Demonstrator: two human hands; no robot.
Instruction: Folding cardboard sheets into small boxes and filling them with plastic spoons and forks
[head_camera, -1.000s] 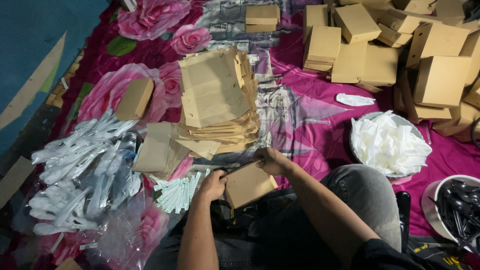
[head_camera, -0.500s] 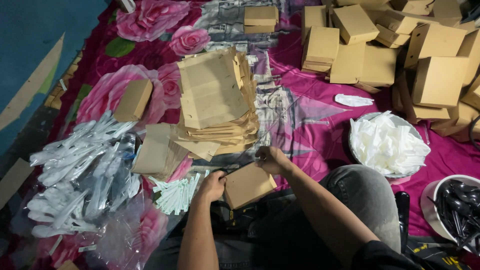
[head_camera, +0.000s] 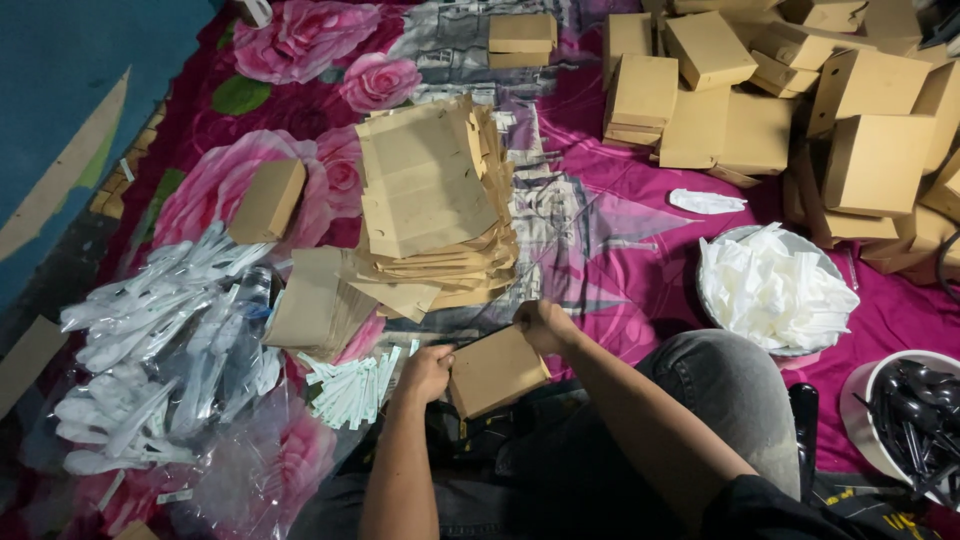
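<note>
Small brown cardboard box (head_camera: 497, 370) held over the lap, just off the near edge of the floral cloth (head_camera: 600, 240). Left hand (head_camera: 425, 372) pinching its left side, right hand (head_camera: 545, 325) curled closed on the top corner. Probably light, thin-walled, easily crushed; best gripped at folded edges, not panels.

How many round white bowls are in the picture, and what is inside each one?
2. One bowl right of the person's knee holds white folded napkins. The other bowl, at the lower right edge, holds black cutlery; it is partly cut off.
</note>
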